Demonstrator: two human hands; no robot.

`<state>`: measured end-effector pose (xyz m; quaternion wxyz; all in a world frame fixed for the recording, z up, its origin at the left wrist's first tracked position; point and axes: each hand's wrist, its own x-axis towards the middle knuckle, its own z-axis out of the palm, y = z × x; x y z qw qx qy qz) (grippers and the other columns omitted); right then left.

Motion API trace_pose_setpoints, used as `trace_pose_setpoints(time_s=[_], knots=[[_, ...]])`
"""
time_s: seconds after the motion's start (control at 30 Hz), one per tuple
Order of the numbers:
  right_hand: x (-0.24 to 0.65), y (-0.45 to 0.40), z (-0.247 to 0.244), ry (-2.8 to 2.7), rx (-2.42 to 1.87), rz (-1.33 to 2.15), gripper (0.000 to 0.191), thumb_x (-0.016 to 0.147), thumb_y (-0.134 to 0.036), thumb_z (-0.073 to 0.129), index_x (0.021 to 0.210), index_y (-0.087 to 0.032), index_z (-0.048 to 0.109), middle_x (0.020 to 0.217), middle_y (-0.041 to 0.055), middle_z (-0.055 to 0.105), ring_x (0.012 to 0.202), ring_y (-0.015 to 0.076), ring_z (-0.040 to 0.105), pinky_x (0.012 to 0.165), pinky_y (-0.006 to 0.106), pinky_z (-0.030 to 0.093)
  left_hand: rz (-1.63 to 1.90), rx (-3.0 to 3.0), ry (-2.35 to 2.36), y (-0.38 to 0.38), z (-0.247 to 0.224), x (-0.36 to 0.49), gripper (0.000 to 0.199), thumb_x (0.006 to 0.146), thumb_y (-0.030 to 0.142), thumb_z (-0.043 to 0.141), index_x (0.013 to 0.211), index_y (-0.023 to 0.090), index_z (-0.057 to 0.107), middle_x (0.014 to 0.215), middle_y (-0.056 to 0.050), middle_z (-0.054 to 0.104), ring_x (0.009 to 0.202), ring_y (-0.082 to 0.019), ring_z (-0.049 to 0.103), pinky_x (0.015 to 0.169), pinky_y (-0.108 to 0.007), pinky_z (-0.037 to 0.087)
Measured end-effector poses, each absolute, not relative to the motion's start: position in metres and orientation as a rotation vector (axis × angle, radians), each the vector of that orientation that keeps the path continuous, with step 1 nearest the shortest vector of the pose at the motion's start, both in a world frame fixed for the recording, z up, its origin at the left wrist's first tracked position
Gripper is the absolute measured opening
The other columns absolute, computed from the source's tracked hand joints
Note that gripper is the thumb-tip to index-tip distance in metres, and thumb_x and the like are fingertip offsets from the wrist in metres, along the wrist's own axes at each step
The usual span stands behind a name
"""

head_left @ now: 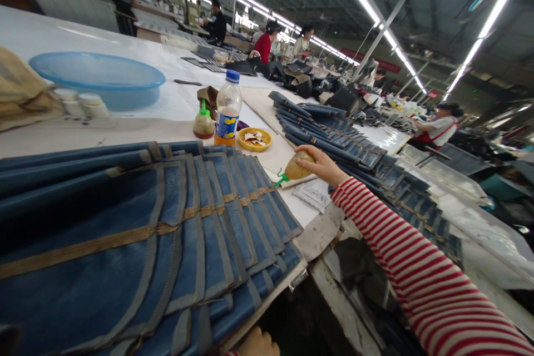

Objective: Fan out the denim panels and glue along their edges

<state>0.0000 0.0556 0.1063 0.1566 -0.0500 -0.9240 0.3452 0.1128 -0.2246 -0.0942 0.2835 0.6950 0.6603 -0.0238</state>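
My right hand (319, 164) is wrapped round a yellowish squeeze bottle (297, 167), tilted so that its green nozzle points down and left. The nozzle tip is at the right end of a tan strip running across a fanned stack of blue pieces with grey edges (200, 233). At the bottom edge of the view my left hand (258, 343) shows only in part, beside the front edge of the stack; its fingers look curled, and what they hold, if anything, is hidden.
Behind the stack stand a blue-capped bottle (228, 114), a second squeeze bottle (204, 123) and a yellow dish (254, 139). A blue basin (98, 75) is at the left. More blue pieces (334, 139) lie at the right. Several people are in the background.
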Motion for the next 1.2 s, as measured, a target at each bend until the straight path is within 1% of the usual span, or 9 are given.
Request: trace_pose_setpoints(time_s=[0.1, 0.2, 0.27, 0.37, 0.47, 0.7, 0.9, 1.07, 1.2], knots=[[0.003, 0.055, 0.101, -2.629, -0.153, 1.002, 0.040, 0.072, -0.043, 0.059, 0.104, -0.019, 0.054, 0.100, 0.0053, 0.054, 0.090, 0.0202, 0.054, 0.082, 0.034, 0.045, -0.133, 1.868, 1.760, -0.225, -0.091, 0.113, 0.017, 0.080, 0.017, 0.051, 0.083, 0.007, 0.064, 0.072, -0.014, 0.065, 0.069, -0.021, 0.059, 0.052, -0.027, 0.033], [0.011, 0.058, 0.097, -2.633, -0.174, 1.015, 0.040, 0.073, -0.043, 0.059, 0.105, -0.019, 0.053, 0.098, 0.0052, 0.054, 0.088, 0.0198, 0.054, 0.081, 0.034, 0.045, -0.178, 1.878, 1.759, -0.226, -0.086, 0.114, 0.020, 0.081, 0.015, 0.050, 0.093, 0.009, 0.064, 0.076, -0.015, 0.066, 0.074, -0.023, 0.061, 0.054, -0.027, 0.036], [0.019, 0.061, 0.096, -2.652, -0.187, 1.028, 0.041, 0.073, -0.044, 0.059, 0.105, -0.019, 0.053, 0.098, 0.0048, 0.055, 0.088, 0.0199, 0.054, 0.080, 0.034, 0.045, -0.193, 1.900, 1.739, -0.227, -0.083, 0.114, 0.022, 0.082, 0.014, 0.047, 0.095, 0.012, 0.065, 0.079, -0.015, 0.066, 0.077, -0.024, 0.062, 0.056, -0.028, 0.037], [0.029, 0.065, 0.095, -2.678, -0.202, 1.058, 0.041, 0.074, -0.045, 0.058, 0.106, -0.021, 0.052, 0.096, 0.0039, 0.056, 0.087, 0.0199, 0.055, 0.078, 0.034, 0.046, -0.202, 1.951, 1.690, -0.228, -0.080, 0.113, 0.022, 0.080, 0.013, 0.049, 0.095, 0.015, 0.066, 0.081, -0.014, 0.066, 0.078, -0.025, 0.062, 0.056, -0.030, 0.039], [0.031, 0.066, 0.092, -2.628, -0.217, 1.053, 0.041, 0.075, -0.046, 0.057, 0.107, -0.021, 0.051, 0.096, 0.0037, 0.056, 0.086, 0.0194, 0.055, 0.078, 0.033, 0.046, -0.200, 1.999, 1.667, -0.229, -0.077, 0.111, 0.020, 0.078, 0.012, 0.052, 0.092, 0.015, 0.066, 0.078, -0.014, 0.066, 0.076, -0.026, 0.062, 0.056, -0.032, 0.039], [0.032, 0.067, 0.078, -2.583, -0.215, 1.080, 0.042, 0.075, -0.046, 0.056, 0.109, -0.022, 0.050, 0.099, 0.0039, 0.055, 0.090, 0.0194, 0.054, 0.083, 0.034, 0.044, -0.170, 2.046, 1.700, -0.233, -0.070, 0.109, 0.020, 0.081, 0.015, 0.047, 0.086, 0.013, 0.066, 0.077, -0.013, 0.065, 0.075, -0.025, 0.062, 0.055, -0.032, 0.039], [0.058, 0.072, 0.088, -2.694, -0.242, 1.089, 0.039, 0.076, -0.045, 0.055, 0.107, -0.021, 0.054, 0.102, 0.0041, 0.057, 0.097, 0.0218, 0.053, 0.087, 0.035, 0.042, -0.133, 2.038, 1.702, -0.234, -0.065, 0.108, 0.019, 0.081, 0.016, 0.048, 0.084, 0.013, 0.066, 0.075, -0.013, 0.065, 0.073, -0.025, 0.062, 0.056, -0.032, 0.040], [0.062, 0.070, 0.085, -2.640, -0.274, 1.113, 0.040, 0.077, -0.045, 0.054, 0.108, -0.021, 0.051, 0.100, 0.0039, 0.056, 0.093, 0.0205, 0.054, 0.084, 0.034, 0.043, -0.117, 2.002, 1.737, -0.237, -0.061, 0.110, 0.021, 0.082, 0.016, 0.046, 0.086, 0.012, 0.066, 0.081, -0.013, 0.066, 0.078, -0.026, 0.062, 0.062, -0.036, 0.044], [0.064, 0.071, 0.077, -2.595, -0.265, 1.097, 0.043, 0.076, -0.045, 0.055, 0.111, -0.021, 0.049, 0.103, 0.0043, 0.055, 0.096, 0.0208, 0.053, 0.086, 0.035, 0.043, -0.102, 1.960, 1.771, -0.237, -0.058, 0.111, 0.022, 0.082, 0.016, 0.044, 0.086, 0.012, 0.066, 0.081, -0.014, 0.065, 0.080, -0.027, 0.061, 0.067, -0.039, 0.045]])
